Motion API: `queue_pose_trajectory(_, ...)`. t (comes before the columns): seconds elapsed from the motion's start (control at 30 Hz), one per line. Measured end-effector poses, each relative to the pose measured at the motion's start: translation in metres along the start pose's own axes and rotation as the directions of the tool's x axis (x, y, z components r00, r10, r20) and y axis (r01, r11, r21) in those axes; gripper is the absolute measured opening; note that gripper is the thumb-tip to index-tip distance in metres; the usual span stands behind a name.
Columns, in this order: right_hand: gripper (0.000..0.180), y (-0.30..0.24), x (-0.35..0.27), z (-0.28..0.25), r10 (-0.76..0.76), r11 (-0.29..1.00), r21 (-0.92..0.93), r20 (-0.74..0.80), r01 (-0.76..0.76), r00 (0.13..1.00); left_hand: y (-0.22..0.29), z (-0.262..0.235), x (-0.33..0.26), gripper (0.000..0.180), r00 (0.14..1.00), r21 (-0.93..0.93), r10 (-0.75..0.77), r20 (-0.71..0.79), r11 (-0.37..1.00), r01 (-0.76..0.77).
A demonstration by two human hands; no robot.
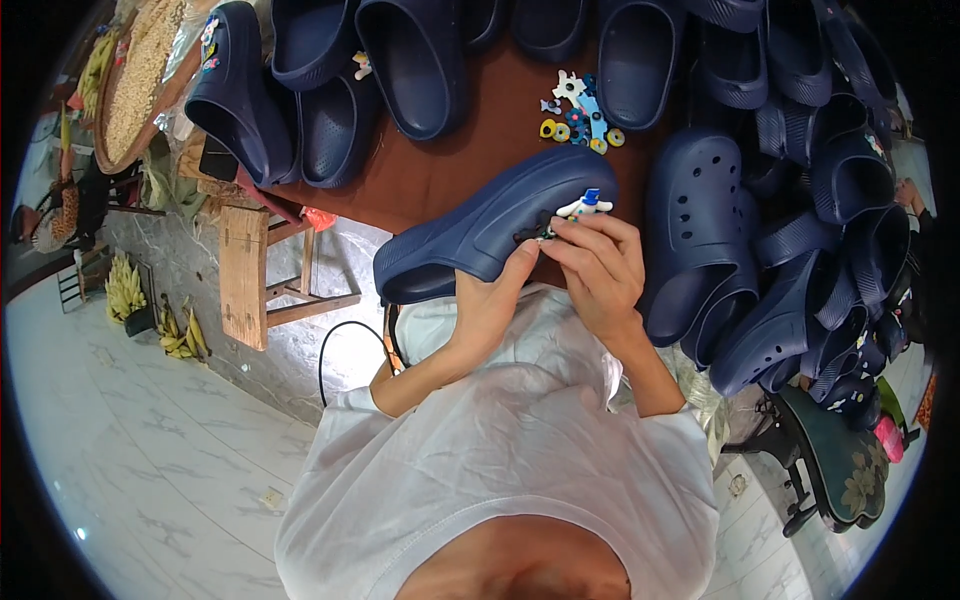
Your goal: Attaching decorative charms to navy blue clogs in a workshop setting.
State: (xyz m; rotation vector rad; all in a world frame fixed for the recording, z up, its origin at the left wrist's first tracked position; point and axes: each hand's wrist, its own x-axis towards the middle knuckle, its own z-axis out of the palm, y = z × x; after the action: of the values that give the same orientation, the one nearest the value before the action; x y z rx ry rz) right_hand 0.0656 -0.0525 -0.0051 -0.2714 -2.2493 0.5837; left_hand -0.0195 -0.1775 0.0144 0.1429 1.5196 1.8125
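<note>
The work surface was a dark brown tabletop (pixel 440 170) above a pale marbled tile floor (pixel 150 450), and navy clogs crowded its far and right-hand sides. The left hand (pixel 490 300) gripped a navy blue moulded foam clog (pixel 490 225) from below, fingers curled up around its near edge and the thumb closed against the upper; this grip appeared to brace the shoe at chest height and turn its perforated upper toward the other hand. The right hand (pixel 600 270) sat just beside the left fingertips, its fingers bunched tight in a pinch on a small white and blue shoe charm (pixel 583 206) that touched the upper of the clog near its toe; the pinch looked suited to pressing the charm into a vent hole, though the hole itself was hidden under the fingers. One clog was in hand. Beyond the fingertips, well apart, one loose cluster of small coloured charms (pixel 578 115) lay on the tabletop; roughly six pieces showed, the exact number not resolvable. To the right of the right-hand fingers, a heap of navy clogs (pixel 800 230) held at least ten shoes, overlapping too much for a firm count. To the left of the left-hand fingers stood one rough wooden stool (pixel 245 280), and one round tray of pale grain (pixel 140 70) lay far beyond them.
</note>
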Motion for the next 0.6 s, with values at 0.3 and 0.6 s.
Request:
queue_pose_trajectory(0.3,0.021,0.000,0.001,0.000,-0.017,1.000,0.017,-0.004,0.017,1.000,0.006,0.000,0.001,0.032,0.999,0.005,-0.048,0.021,0.999,0.048)
queue_pose_trajectory(0.6,0.024,-0.003,0.001,-0.003,-0.096,0.993,0.061,-0.073,0.100,0.993,0.009,-0.004,-0.010,0.038,0.987,-0.147,-0.156,-0.041,0.978,0.149)
